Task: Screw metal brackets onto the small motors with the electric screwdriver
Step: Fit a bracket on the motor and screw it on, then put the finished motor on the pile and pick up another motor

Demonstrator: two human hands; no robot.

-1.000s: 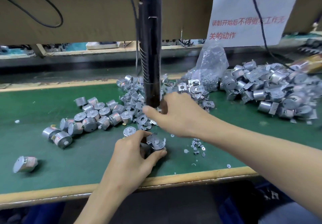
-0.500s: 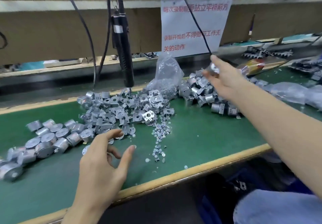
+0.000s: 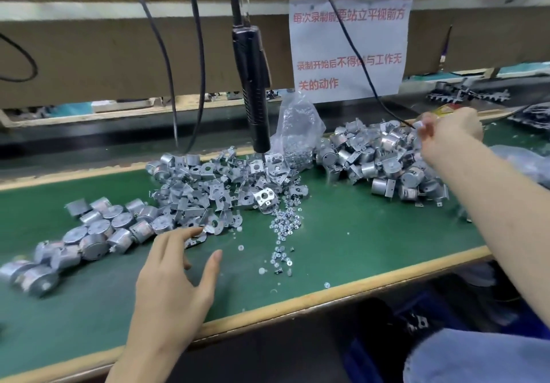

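Note:
The black electric screwdriver hangs from its cable over the heap of loose metal brackets; no hand is on it. Bare round motors lie in rows at the left. Motors with brackets on them are piled at the right. My left hand hovers over the green mat with fingers spread, its fingertips near the front brackets, holding nothing. My right hand reaches over the far side of the right pile and pinches a small pale, blurred piece, seemingly a motor.
Loose screws trail down the mat towards the wooden front edge. A clear bag of screws stands behind the brackets. A paper sign and dark cables hang from the shelf behind.
A second ago both hands worked a motor under the screwdriver. My right hand then swung out to the right pile, and my left hand let go and now hovers with fingers spread.

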